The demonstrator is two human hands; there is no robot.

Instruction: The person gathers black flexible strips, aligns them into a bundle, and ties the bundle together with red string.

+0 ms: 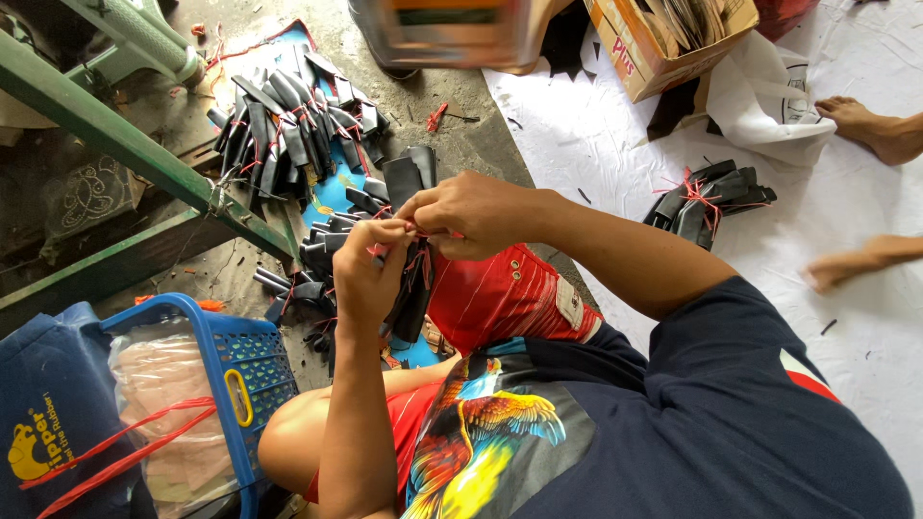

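Concrete floor (452,125), dusty, strewn with red scraps; white sheet (596,144) spread over its right part. Person seated on the floor, seen from above.

Left hand (370,274): fingers curled, pinching a red string (415,259) at the top of a bundle (413,288) of black folded rubber strips. Bundle hangs below both hands, over the red shorts (500,298).

Right hand (471,213): fingers closed, pinching the same string just above the bundle, thumb and forefinger pressed together. Hands touch at the fingertips.

Pile (288,125) of similar black strips, many tied with red string, lies on a blue mat (332,192) beyond the hands. A tied bundle (707,202) rests well apart on the white sheet.

Blue basket (245,365) at lower left, holding a clear bag (163,404) with red string. Green frame (125,144) crosses upper left. Cardboard box (663,38) at top, on the sheet. Another person's bare foot (865,120) at the right edge; a second foot (856,261) below it, blurred.
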